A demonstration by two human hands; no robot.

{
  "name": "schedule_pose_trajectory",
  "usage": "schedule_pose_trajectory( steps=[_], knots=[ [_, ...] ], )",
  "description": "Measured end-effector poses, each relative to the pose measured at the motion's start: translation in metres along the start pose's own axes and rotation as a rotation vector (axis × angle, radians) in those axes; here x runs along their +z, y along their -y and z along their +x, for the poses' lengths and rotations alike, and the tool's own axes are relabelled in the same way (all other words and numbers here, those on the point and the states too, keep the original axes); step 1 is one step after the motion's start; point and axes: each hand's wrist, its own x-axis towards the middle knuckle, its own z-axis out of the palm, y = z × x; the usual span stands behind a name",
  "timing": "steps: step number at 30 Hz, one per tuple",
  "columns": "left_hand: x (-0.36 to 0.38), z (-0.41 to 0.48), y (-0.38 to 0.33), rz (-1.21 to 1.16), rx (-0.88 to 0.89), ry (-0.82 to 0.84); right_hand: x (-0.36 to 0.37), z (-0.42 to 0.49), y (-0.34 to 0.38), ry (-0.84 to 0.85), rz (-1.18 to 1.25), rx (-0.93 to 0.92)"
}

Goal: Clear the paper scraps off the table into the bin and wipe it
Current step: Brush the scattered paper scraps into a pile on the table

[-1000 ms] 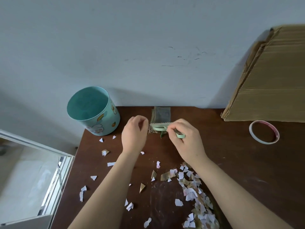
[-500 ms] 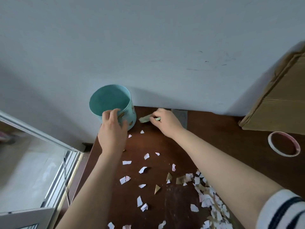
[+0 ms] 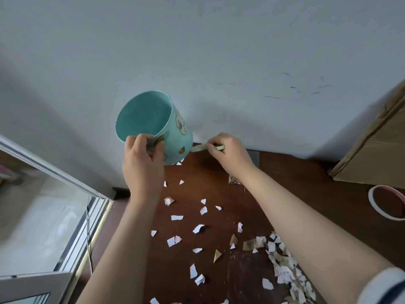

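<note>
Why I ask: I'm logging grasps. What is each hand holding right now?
Left hand: closed, gripping the rim of the teal bin, which is tilted.
Right hand: closed, pinching the pale green brush.

Teal bin (image 3: 178, 133) tilted; white paper scraps (image 3: 198, 228) scattered over brown table (image 3: 317, 181).

The bin (image 3: 153, 119) tilts over the far left corner of the table (image 3: 306, 205), before the wall (image 3: 219, 51), with the left hand (image 3: 142, 165) gripping its near rim. Just right of it, the right hand (image 3: 230, 154) holds a brush (image 3: 198, 148). Loose paper scraps (image 3: 198, 228) lie scattered on the table near of the bin, and a heap of scraps (image 3: 285, 264) lies at near right. A tape roll (image 3: 385, 205) lies at the right, with a cardboard box (image 3: 372, 150) behind it.
</note>
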Motion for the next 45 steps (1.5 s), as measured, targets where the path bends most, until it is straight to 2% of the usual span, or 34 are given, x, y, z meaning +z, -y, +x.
schedule_pose_trajectory(
  steps=[3, 7, 14, 16, 20, 23, 28, 32, 35, 37, 41, 45],
  knots=[
    [-0.01, 0.009, -0.001, -0.028, 0.012, -0.047, 0.019, 0.015, 0.001, 0.016, 0.006, 0.045],
    [-0.01, 0.012, 0.005, -0.027, 0.001, -0.044, 0.034, 0.007, -0.002, 0.153, -0.102, 0.063],
    [-0.005, 0.01, 0.019, -0.038, -0.051, -0.035, 0.002, -0.025, 0.011, 0.359, -0.194, 0.101],
    [-0.007, 0.012, 0.019, -0.05, -0.052, -0.061, 0.001, -0.014, 0.015, 0.295, -0.117, 0.063],
    [-0.013, 0.015, 0.018, -0.082, -0.011, -0.107, 0.025, 0.02, 0.019, 0.064, 0.065, 0.011],
    [-0.016, 0.017, 0.019, -0.101, -0.004, -0.126, 0.052, 0.039, 0.015, 0.016, 0.084, 0.021],
    [-0.012, 0.018, 0.018, -0.108, -0.021, -0.123, 0.075, 0.031, 0.011, 0.166, -0.031, 0.005],
    [-0.009, 0.02, 0.02, -0.104, -0.028, -0.128, 0.051, 0.014, 0.015, 0.357, -0.179, 0.011],
    [-0.009, 0.022, 0.023, -0.107, -0.039, -0.122, 0.035, 0.003, 0.018, 0.498, -0.19, 0.032],
    [-0.01, 0.022, 0.025, -0.108, -0.049, -0.119, 0.032, 0.004, 0.021, 0.453, -0.097, 0.019],
    [-0.012, 0.022, 0.027, -0.101, -0.043, -0.131, 0.054, 0.025, 0.024, 0.244, 0.116, -0.033],
    [-0.014, 0.024, 0.03, -0.09, -0.035, -0.125, 0.086, 0.032, 0.026, 0.264, 0.14, -0.025]
  ],
)
